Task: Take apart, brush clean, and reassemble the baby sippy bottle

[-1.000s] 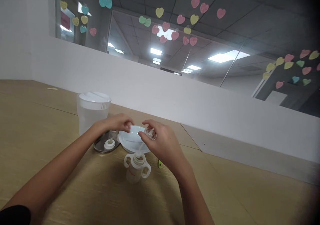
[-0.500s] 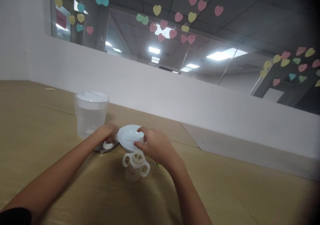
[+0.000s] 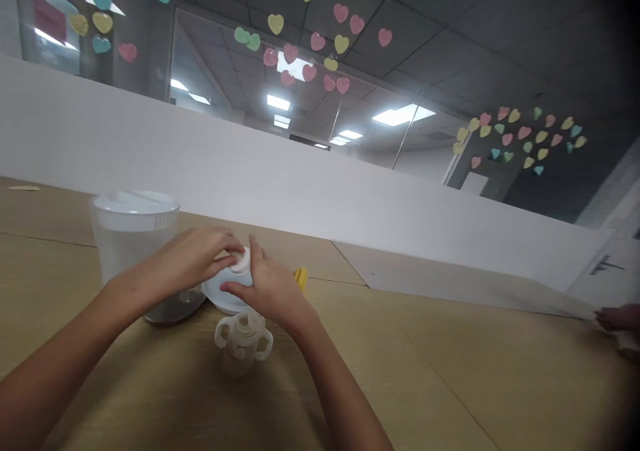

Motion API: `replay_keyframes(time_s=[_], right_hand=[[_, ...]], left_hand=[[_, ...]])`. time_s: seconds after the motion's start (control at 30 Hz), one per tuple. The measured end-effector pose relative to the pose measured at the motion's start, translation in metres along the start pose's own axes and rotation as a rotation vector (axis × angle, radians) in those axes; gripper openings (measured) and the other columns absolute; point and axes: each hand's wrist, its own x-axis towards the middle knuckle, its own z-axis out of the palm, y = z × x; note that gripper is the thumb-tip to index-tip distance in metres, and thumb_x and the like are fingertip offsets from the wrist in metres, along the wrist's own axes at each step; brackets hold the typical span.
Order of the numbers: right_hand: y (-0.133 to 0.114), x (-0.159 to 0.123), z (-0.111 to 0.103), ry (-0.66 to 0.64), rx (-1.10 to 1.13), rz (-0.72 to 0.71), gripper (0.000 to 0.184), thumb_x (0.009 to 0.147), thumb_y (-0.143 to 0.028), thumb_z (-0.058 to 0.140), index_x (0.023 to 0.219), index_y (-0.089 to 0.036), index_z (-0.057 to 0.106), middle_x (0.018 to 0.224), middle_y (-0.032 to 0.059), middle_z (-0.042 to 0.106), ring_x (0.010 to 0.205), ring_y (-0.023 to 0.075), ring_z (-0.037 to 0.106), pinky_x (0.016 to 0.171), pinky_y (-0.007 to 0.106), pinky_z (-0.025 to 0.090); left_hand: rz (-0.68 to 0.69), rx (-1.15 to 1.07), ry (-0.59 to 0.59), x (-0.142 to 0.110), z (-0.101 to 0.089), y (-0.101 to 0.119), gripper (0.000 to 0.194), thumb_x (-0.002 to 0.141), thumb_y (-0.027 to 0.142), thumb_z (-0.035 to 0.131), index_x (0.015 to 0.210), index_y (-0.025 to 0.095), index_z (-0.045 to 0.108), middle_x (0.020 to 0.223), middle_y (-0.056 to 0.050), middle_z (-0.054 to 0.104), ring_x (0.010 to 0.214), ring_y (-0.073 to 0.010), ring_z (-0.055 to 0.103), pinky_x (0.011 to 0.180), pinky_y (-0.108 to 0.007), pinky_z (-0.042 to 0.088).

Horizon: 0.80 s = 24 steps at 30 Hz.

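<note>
My left hand (image 3: 187, 263) and my right hand (image 3: 267, 289) meet above a white plate (image 3: 219, 295). Together they pinch a small white round cap (image 3: 242, 261): the left fingers grip it from the left, and the right thumb and fingers press on it from the right. Just below my hands, a translucent baby bottle (image 3: 243, 344) with two side handles stands upright on the wooden table (image 3: 450, 371), its top uncovered. Whatever else the right hand holds is hidden by its fingers.
A clear lidded pitcher (image 3: 131, 237) stands at the left, with a shiny metal dish (image 3: 170, 311) at its foot. A small yellow object (image 3: 300, 276) lies behind my right hand. Another person's hand (image 3: 617, 319) rests at the far right edge. A white partition wall (image 3: 350, 197) runs behind the table.
My left hand lifted the white cap from the metal dish and brought it to my right hand. The view swung to the right, so everything sits further left.
</note>
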Motion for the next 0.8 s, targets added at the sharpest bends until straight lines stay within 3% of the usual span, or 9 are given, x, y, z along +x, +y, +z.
replay_keyframes(time_s=[0.1, 0.2, 0.33, 0.4, 0.5, 0.67, 0.8], right_hand=[[0.000, 0.002, -0.003, 0.155, 0.132, 0.009, 0.053, 0.077, -0.040, 0.056, 0.122, -0.016, 0.043, 0.101, 0.0094, 0.064, 0.089, 0.0224, 0.060, 0.070, 0.031, 0.044], [-0.003, 0.001, -0.011, 0.221, 0.301, -0.010, 0.028, 0.072, -0.034, 0.060, 0.096, -0.019, 0.055, 0.084, 0.0018, 0.065, 0.076, 0.0165, 0.060, 0.064, 0.026, 0.044], [-0.005, -0.002, -0.019, 0.235, 0.585, -0.034, 0.029, 0.067, -0.034, 0.064, 0.090, -0.019, 0.054, 0.078, -0.0022, 0.062, 0.070, 0.0126, 0.057, 0.059, 0.023, 0.044], [-0.003, -0.002, -0.019, 0.224, 0.649, -0.034, 0.030, 0.067, -0.035, 0.064, 0.091, -0.019, 0.054, 0.078, -0.0028, 0.061, 0.067, 0.0115, 0.057, 0.057, 0.022, 0.044], [0.002, 0.000, -0.018, 0.208, 0.518, -0.041, 0.025, 0.069, -0.033, 0.061, 0.088, -0.020, 0.054, 0.075, -0.0028, 0.060, 0.065, 0.0113, 0.055, 0.056, 0.021, 0.041], [0.007, 0.001, -0.020, 0.213, 0.027, -0.030, 0.021, 0.072, -0.035, 0.057, 0.085, -0.019, 0.054, 0.069, -0.0005, 0.059, 0.062, 0.0138, 0.052, 0.056, 0.024, 0.033], [0.003, -0.005, -0.024, 0.146, -0.122, -0.007, 0.019, 0.073, -0.034, 0.057, 0.082, -0.018, 0.055, 0.075, 0.0027, 0.057, 0.070, 0.0161, 0.052, 0.059, 0.025, 0.033]], left_hand=[[0.145, -0.140, 0.105, -0.006, -0.007, 0.022, 0.026, 0.086, 0.032, 0.044, 0.086, 0.023, 0.068, 0.090, -0.003, 0.067, 0.080, -0.0163, 0.061, 0.068, -0.025, 0.044], [0.111, -0.375, 0.200, -0.007, -0.012, 0.023, 0.022, 0.083, 0.037, 0.052, 0.084, 0.022, 0.068, 0.085, -0.002, 0.067, 0.076, -0.0150, 0.061, 0.064, -0.023, 0.046], [0.013, -0.714, 0.216, -0.004, -0.012, 0.015, 0.021, 0.079, 0.038, 0.058, 0.080, 0.019, 0.065, 0.077, -0.001, 0.067, 0.074, -0.0146, 0.062, 0.064, -0.024, 0.050], [0.017, -0.760, 0.229, -0.002, -0.011, 0.016, 0.021, 0.079, 0.038, 0.058, 0.081, 0.018, 0.064, 0.077, -0.001, 0.067, 0.074, -0.0145, 0.062, 0.065, -0.024, 0.051], [0.073, -0.551, 0.264, -0.003, -0.009, 0.022, 0.021, 0.082, 0.037, 0.055, 0.083, 0.019, 0.065, 0.079, -0.001, 0.066, 0.073, -0.0137, 0.061, 0.062, -0.023, 0.048], [0.233, -0.061, 0.304, -0.012, -0.002, 0.037, 0.026, 0.090, 0.028, 0.041, 0.087, 0.019, 0.065, 0.078, -0.002, 0.062, 0.068, -0.0117, 0.056, 0.059, -0.022, 0.040], [0.261, 0.071, 0.250, -0.015, -0.001, 0.043, 0.029, 0.091, 0.024, 0.037, 0.086, 0.018, 0.065, 0.075, -0.002, 0.059, 0.063, -0.0114, 0.053, 0.056, -0.022, 0.037]])
